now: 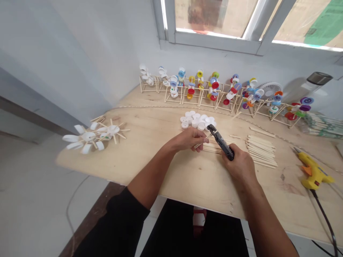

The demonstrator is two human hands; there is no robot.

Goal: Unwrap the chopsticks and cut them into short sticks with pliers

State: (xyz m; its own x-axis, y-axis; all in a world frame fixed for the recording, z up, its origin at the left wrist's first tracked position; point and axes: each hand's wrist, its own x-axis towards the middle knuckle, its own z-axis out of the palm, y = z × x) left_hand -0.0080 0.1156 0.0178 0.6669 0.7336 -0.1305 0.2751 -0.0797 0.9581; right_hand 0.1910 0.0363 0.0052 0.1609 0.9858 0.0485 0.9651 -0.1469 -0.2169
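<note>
My left hand (193, 138) is closed on a thin wooden stick (199, 144), perhaps more than one, over the middle of the table. Dark grey cutting pliers (223, 144) are gripped in my right hand (239, 162), their head pointing up and left. The head of the pliers meets the upper end of the stick. Beneath both hands lies a layer of thin sticks (212, 147), partly covered. Just beyond my left hand is a cluster of white bottle caps (195, 120).
More sticks (261, 151) lie right of my hands, and a yellow glue gun (313, 171) with its cord is farther right. Cap-and-stick wheels (88, 137) sit at left. Stick frames with coloured caps (213, 92) line the wall, near a small fan (270, 89) and a bottle (312, 89).
</note>
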